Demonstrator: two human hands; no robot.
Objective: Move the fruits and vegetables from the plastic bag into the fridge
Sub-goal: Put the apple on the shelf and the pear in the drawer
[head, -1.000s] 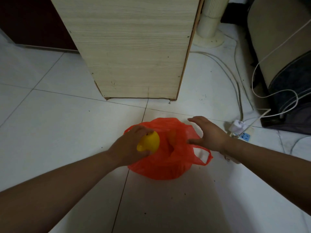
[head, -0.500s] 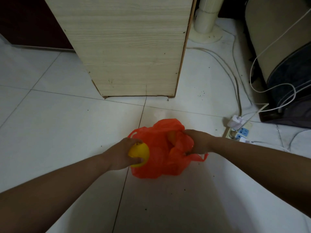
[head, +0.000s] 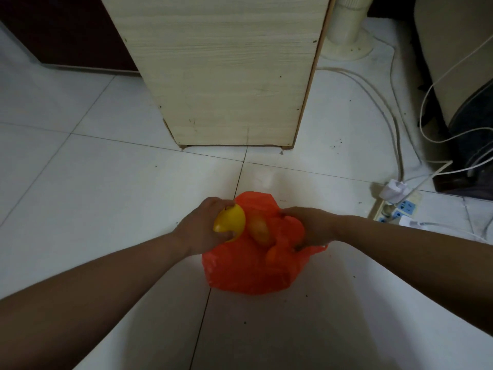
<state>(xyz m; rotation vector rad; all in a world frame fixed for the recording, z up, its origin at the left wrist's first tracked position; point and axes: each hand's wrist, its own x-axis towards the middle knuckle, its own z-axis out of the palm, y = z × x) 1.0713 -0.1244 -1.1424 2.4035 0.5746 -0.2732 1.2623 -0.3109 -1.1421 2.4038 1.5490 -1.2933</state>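
Observation:
An orange-red plastic bag [head: 248,273] lies on the white tiled floor in front of me. My left hand [head: 202,231] is closed around a yellow fruit [head: 230,221] at the bag's left rim. My right hand [head: 306,228] grips a bunched fold of the bag at its right side. An orange fruit [head: 258,228] shows in the bag's mouth between my hands, and a smaller orange piece [head: 272,253] sits just below it. No fridge is in view.
A light wooden cabinet [head: 226,76] stands straight ahead on the floor. A power strip [head: 397,206] with plugs and white cables [head: 394,134] lies to the right, near a fan base [head: 346,44] and dark furniture [head: 472,129].
My right hand went from open above the bag to gripping its right side. My left hand stayed at the left rim with the yellow fruit. The orange fruit is now exposed.

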